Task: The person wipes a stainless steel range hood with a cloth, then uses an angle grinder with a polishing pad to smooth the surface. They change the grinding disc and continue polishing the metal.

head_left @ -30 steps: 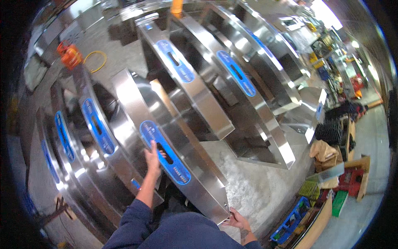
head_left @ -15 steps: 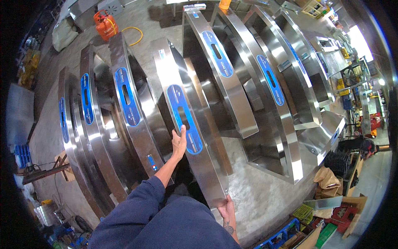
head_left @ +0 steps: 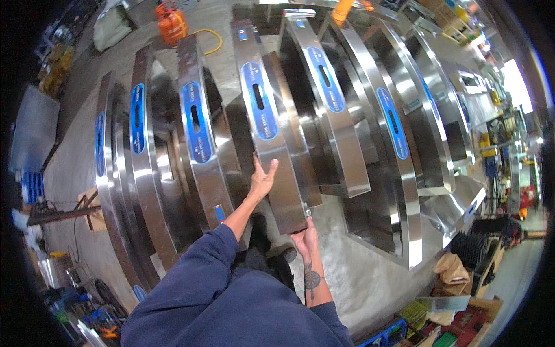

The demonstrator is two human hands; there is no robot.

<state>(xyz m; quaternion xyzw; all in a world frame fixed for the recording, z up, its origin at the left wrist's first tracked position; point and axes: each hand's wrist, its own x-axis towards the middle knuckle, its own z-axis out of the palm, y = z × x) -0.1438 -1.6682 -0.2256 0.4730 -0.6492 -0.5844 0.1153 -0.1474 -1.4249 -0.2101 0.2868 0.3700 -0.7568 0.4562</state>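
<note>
A long stainless steel housing (head_left: 281, 173), open-sided like a hood, lies in front of me with a blue oval panel (head_left: 259, 101) and a dark slot on its upper face. My left hand (head_left: 263, 179) is closed on its left edge below the panel, thumb on top and the other fingers hidden over the side. At the near end, my right hand (head_left: 304, 238) holds the lower right corner from below, its fingers partly hidden under the metal. A similar housing (head_left: 199, 104) stands to the left, another (head_left: 341, 139) to the right.
More steel housings (head_left: 139, 173) stand in rows on both sides. An orange gas cylinder (head_left: 172, 24) with a yellow hose is at the far left. Brown paper (head_left: 452, 270), cardboard and crates lie at the near right. A metal bar (head_left: 55, 216) juts in at left.
The held housing has moved away from me, past its neighbours. My left hand now grips below the blue panel instead of beside its slot; my right hand has moved forward with the near end.
</note>
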